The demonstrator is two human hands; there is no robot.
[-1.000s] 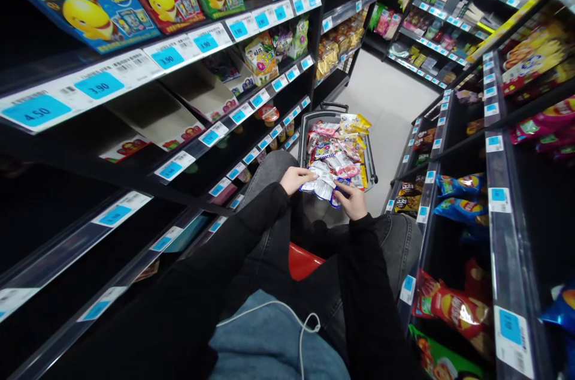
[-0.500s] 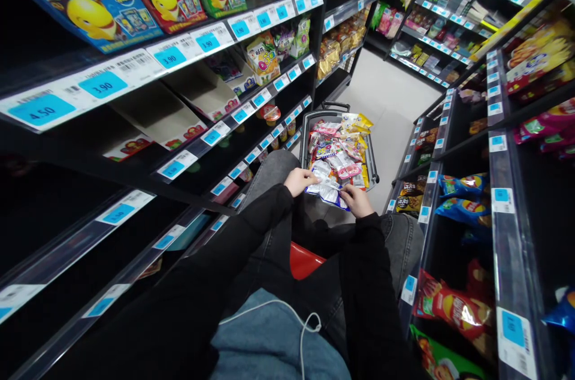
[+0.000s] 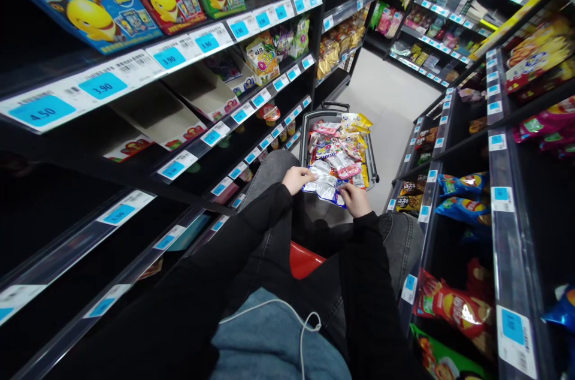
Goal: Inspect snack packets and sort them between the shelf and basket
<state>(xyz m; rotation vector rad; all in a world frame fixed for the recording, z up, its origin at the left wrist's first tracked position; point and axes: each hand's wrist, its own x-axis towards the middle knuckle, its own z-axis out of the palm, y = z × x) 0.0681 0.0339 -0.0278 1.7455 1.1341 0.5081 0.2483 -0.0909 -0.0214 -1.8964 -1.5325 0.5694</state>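
Between my knees, a silver-white snack packet (image 3: 324,183) with blue edges is held at both sides. My left hand (image 3: 297,180) is closed on its left edge, thumb and fingers pinched together. On its right edge my right hand (image 3: 356,199) is closed in a similar pinch. Just beyond the packet stands a grey basket (image 3: 375,170) heaped with snack packets. Pink packets (image 3: 344,164) lie near its middle, and yellow packets (image 3: 356,122) at its far end.
Shelves with price tags (image 3: 169,57) run close along my left, carrying boxed snacks (image 3: 101,2). On the right, another rack holds bagged snacks (image 3: 453,311). A pale floor (image 3: 381,89) stretches ahead, and a red seat (image 3: 303,261) is beneath me.
The packet has turned in my hands, so more of its shiny silver side shows. Both hands have shifted slightly left, still pinching it.
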